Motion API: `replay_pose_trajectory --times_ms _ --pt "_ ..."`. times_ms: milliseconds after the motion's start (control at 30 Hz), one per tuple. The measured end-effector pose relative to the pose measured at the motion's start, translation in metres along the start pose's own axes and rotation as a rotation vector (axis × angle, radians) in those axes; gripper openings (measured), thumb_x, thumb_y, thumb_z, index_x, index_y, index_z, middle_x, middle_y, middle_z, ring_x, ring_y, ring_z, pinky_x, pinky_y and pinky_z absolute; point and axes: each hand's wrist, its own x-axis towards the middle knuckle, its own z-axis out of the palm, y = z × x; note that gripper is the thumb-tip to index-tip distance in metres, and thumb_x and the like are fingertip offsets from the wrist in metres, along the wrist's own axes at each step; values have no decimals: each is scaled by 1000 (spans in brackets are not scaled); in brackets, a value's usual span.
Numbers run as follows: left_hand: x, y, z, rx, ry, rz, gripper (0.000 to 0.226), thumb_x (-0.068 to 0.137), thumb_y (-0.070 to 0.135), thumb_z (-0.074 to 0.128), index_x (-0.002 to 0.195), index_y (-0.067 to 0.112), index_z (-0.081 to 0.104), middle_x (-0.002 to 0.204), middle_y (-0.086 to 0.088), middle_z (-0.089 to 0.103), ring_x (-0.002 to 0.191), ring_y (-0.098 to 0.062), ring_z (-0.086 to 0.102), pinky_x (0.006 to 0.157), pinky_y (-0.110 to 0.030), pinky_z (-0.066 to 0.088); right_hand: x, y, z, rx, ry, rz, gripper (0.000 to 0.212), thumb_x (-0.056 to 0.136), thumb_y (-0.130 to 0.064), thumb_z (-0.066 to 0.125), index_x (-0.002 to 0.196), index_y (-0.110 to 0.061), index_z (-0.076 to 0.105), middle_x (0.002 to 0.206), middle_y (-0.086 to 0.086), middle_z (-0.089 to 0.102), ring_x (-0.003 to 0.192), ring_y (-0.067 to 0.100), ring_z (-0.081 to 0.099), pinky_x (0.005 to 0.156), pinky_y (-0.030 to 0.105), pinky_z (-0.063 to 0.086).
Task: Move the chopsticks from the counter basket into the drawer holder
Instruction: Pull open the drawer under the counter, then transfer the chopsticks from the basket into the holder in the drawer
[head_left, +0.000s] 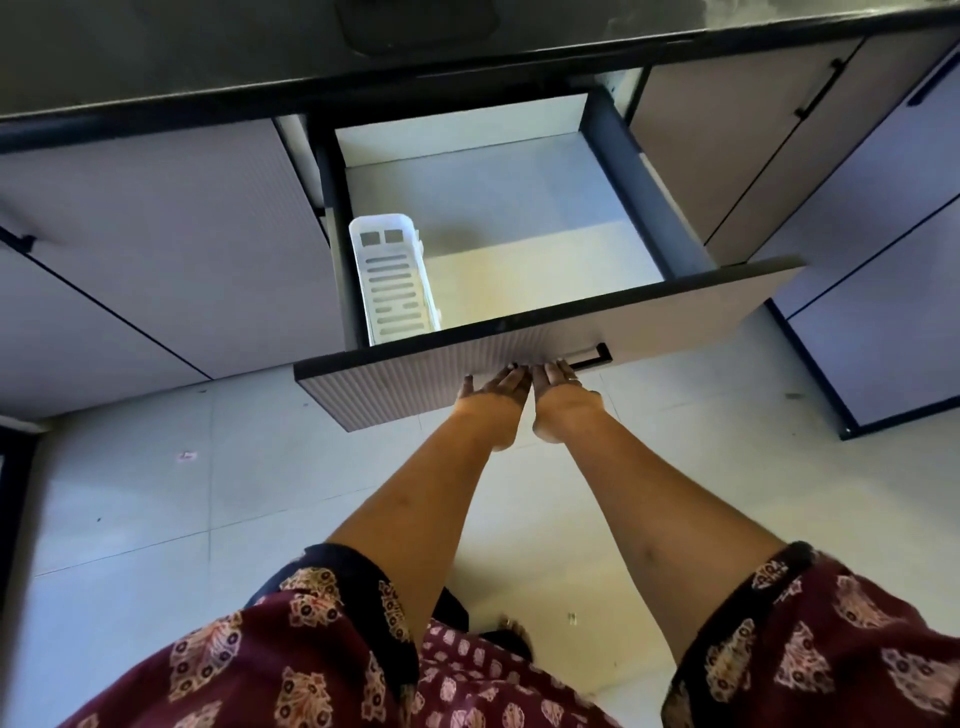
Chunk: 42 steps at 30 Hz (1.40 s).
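The drawer (649, 332) under the dark countertop stands pulled out. Inside it, against the left wall, lies a white slotted plastic holder (390, 283) with nothing in it. Both my hands rest side by side on the drawer front at its black bar handle (592, 357). The fingers of my left hand (493, 389) and my right hand (562, 391) curl onto the left part of that handle and hide it. No chopsticks and no counter basket are in view.
The black countertop edge (467, 78) runs across the top. Closed grey cabinet doors (156, 249) flank the drawer, and more doors (857, 208) stand at the right. Pale tiled floor (208, 493) lies below. The drawer floor (519, 218) right of the holder is bare.
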Motion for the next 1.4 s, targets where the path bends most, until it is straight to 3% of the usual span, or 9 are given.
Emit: replay_pose_trajectory --times_ms 167,267,467,633,733,833,967,1067,1400 --pt "-26 -4 8 109 32 9 82 89 2 47 151 16 -4 160 0 -6 148 -16 -6 119 -50 0 -32 -8 5 33 22 -52 88 87 -2 50 154 -24 -4 162 -3 -8 150 21 2 113 46 27" --pt "-40 -18 8 138 34 1 76 91 6 46 151 14 -1 161 -3 -3 148 -19 -5 118 -49 1 -44 -30 7 48 -16 -63 84 89 -8 51 154 -22 -1 163 -1 3 150 21 -1 115 48 25" --pt "-72 -65 -19 -69 178 -14 73 90 12 52 151 14 11 158 -8 16 146 -26 16 118 -41 18 -52 -102 -33 114 6 -52 70 91 -16 54 151 -14 17 156 8 25 145 26 26 113 42 32" --pt "-112 -108 -56 -274 169 48 50 87 10 50 136 18 43 142 -8 47 130 -29 44 104 -39 41 -60 -155 -114 -296 -289 -30 55 86 -33 64 137 -15 49 139 8 52 112 29 57 95 35 47" --pt "-132 -139 -81 -312 257 110 50 87 4 43 134 19 45 141 -8 45 127 -31 44 101 -38 40 -61 -189 -162 -313 -263 69 57 85 -29 63 137 -11 47 135 12 51 105 30 57 76 33 46" --pt "-139 -188 -100 -244 433 97 61 85 -1 38 142 20 37 153 -3 28 134 -32 34 108 -40 33 -41 -234 -181 -238 -47 -2 63 85 -21 53 144 -10 35 146 12 43 122 33 53 94 36 48" --pt "-136 -262 -112 -102 547 26 70 91 3 38 152 14 5 161 -3 -3 148 -20 -4 120 -38 0 -31 -292 -174 0 306 -113 76 91 -17 45 153 -16 2 161 8 15 147 27 22 115 47 29" --pt "-130 -302 -119 -43 553 -41 69 95 9 36 151 15 -4 160 -4 -10 147 -19 -13 120 -39 -5 -19 -326 -174 84 384 -162 76 96 -14 42 153 -17 -7 163 3 1 150 19 1 119 48 16" --pt "-49 -381 -191 -17 615 -123 73 97 22 41 149 14 -9 159 -4 -13 146 -19 -16 120 -42 -6 81 -367 -235 154 560 -194 83 95 -21 51 153 -19 -9 163 1 -2 150 18 -5 120 47 4"
